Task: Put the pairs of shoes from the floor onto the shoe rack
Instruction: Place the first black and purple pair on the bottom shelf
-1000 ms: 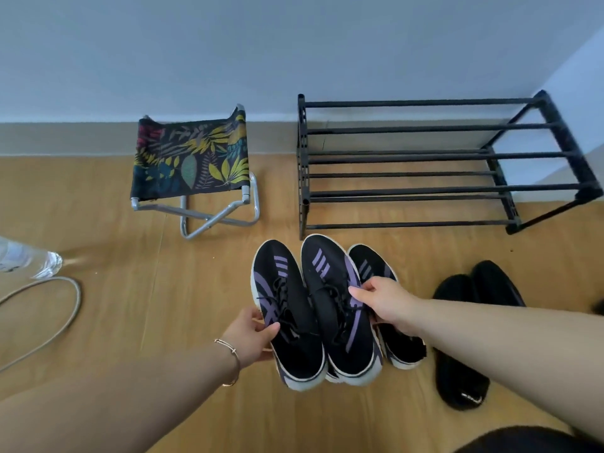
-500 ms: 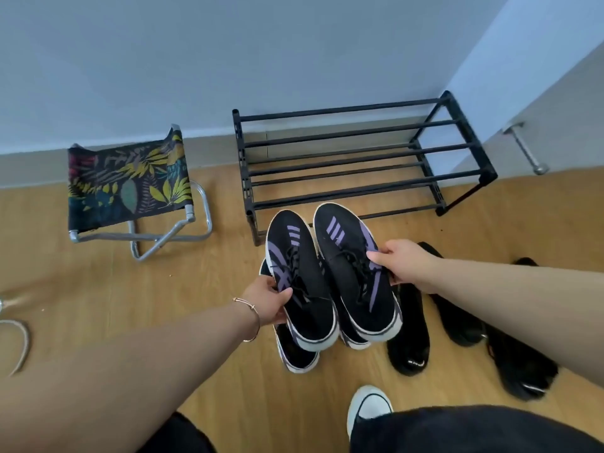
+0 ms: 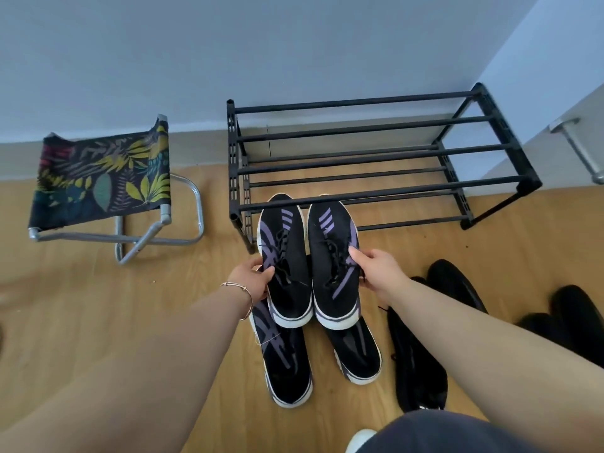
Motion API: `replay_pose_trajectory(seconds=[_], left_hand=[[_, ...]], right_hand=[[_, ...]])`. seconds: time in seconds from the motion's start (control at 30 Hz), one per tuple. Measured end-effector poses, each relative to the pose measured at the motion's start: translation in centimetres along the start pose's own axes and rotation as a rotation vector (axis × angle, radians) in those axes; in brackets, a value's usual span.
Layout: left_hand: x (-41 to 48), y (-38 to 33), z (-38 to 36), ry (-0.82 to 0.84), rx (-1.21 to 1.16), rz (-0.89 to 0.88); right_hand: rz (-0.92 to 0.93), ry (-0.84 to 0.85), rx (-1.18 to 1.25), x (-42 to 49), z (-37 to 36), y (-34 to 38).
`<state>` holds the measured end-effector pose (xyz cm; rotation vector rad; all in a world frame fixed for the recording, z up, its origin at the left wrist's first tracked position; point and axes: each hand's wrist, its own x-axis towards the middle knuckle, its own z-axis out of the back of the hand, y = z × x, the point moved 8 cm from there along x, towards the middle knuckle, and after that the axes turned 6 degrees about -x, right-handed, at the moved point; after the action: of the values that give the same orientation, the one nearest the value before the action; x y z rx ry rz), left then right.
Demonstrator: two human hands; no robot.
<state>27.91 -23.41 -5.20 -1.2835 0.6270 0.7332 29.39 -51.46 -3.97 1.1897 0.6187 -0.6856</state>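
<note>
Wooden floor [image 3: 81, 322] is running up to a pale wall, and I am working low over it. My left hand [image 3: 251, 282] is pinching the left sneaker [image 3: 286, 266] at its outer edge, fingers [image 3: 266, 273] curled onto the upper; my right hand [image 3: 379, 273] is gripping the right sneaker [image 3: 333, 263] the same way. Both are hanging side by side, toes pointing to 12 o'clock, just reaching the front bar of the shoe rack [image 3: 376, 165]. I judge I am carrying this first pair to the rack, whose tiers are holding nothing yet. Next I am needing to push forward and lower them level onto the bars. A matching pair [image 3: 287, 364] is lying at 6 o'clock, black shoes [image 3: 418, 354] at 4 o'clock, a folding stool [image 3: 104, 178] at 10 o'clock.
</note>
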Motion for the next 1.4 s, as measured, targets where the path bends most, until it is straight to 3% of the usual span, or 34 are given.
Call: replay_pose_trajectory(seconds=[0.17,0.3,0.4,0.57,0.83,1.13,1.4], left_hand=[[1.0,0.9,0.5,-0.035,0.064,-0.056],[0.0,2.7,0.1,-0.002,-0.036,-0.038],[-0.8,4.3,-0.2,-0.025,-0.099,0.008],[-2.3,7.5,-1.2,-0.050,-0.199,0.107],[-3.0,8.1,-2.7,-0.121,-0.370,0.083],[0.6,2.9,-2.9,-0.125,-0.481,-0.021],[3.6,1.0,-2.2,-0.193,-0.418,-0.006]], right_hand=[[-0.009,0.104,-0.034,1.0,-0.6,-1.5],[-0.028,0.293,-0.039,-0.6,-1.1,-3.2],[-0.022,0.339,-0.003,-1.0,-1.2,-4.8],[-0.057,0.140,0.061,-1.2,-0.5,-7.7],[0.041,0.029,-0.056,-1.4,-1.1,-7.8],[0.204,-0.039,-0.081,2.2,0.3,-0.5],[0.147,-0.039,0.015,6.8,-0.1,1.5]])
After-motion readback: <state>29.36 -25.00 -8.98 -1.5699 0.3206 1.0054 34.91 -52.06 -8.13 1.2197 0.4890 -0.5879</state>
